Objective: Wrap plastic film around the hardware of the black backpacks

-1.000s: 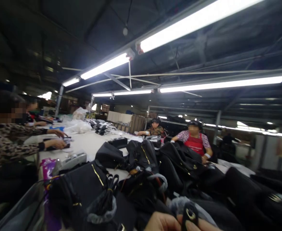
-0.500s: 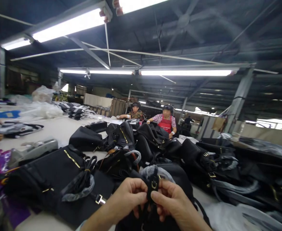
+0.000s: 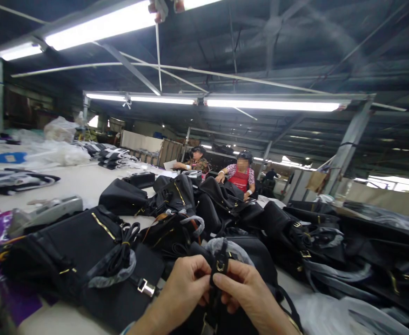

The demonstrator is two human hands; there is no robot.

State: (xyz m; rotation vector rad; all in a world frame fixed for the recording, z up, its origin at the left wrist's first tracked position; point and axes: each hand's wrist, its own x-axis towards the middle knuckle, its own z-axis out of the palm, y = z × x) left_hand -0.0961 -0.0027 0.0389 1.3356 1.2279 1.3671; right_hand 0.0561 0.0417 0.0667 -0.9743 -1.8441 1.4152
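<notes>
At the bottom centre, a black strap (image 3: pixel 219 257) with a small gold buckle stands upright between my two hands. My right hand (image 3: pixel 248 288) pinches the strap from the right, thumb just below the buckle. From the left, my left hand (image 3: pixel 186 288) grips the strap's edge with thumb and fingers closed. The strap belongs to a black bag (image 3: pixel 256 253) lying under my hands, with a plastic-wrapped handle (image 3: pixel 237 246) behind the buckle. My hands cover much of the bag's front. Close by on the left lies another black bag (image 3: pixel 71 256) with a gold zip and bundled cords.
More black bags (image 3: pixel 176 197) are heaped across the pale table (image 3: pixel 85 179). Clear plastic (image 3: pixel 340 311) lies at the lower right. Folded striped pieces (image 3: pixel 111 156) and a purple packet (image 3: pixel 2 223) are on the left. Two people, one in a red apron (image 3: pixel 241 180), sit across the table.
My hands and the strap have shifted slightly left, with the grip much the same. Across the table, one person now holds up a pale sheet. The hand at the far left edge has mostly left view.
</notes>
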